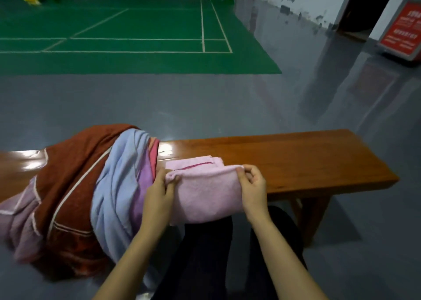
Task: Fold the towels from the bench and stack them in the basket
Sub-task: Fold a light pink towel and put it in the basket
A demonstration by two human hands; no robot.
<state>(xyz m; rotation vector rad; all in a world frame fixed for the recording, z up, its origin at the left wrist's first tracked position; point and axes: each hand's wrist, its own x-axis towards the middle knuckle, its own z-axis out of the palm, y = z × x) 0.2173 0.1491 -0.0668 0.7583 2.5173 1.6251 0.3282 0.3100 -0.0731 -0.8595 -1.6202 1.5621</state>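
The pink towel (205,192) lies at the lower centre of the frame, on the near edge of the wooden bench (296,163), with its lower part hanging over the edge toward the person's legs; it is already folded at least once, and a dark pink stripe shows on the layer underneath; the left hand (159,195) pinches the left corner of the upper fold between thumb and fingers, and the right hand (252,185) pinches the right corner in the same way, with the other fingers loosely curled; to do this fold well, I think both corners should travel together and land even with the far edge, so that the layers match, and then a flat palm can press the crease; to the left of the frame a pile of unfolded towels (75,185), dark red, light blue and lilac, covers the bench and hangs down its front, touching the pink towel's left side, so the room there is narrow; to the right the bench top is bare wood up to its end, which gives good room for moving; the basket is not visible in this view.
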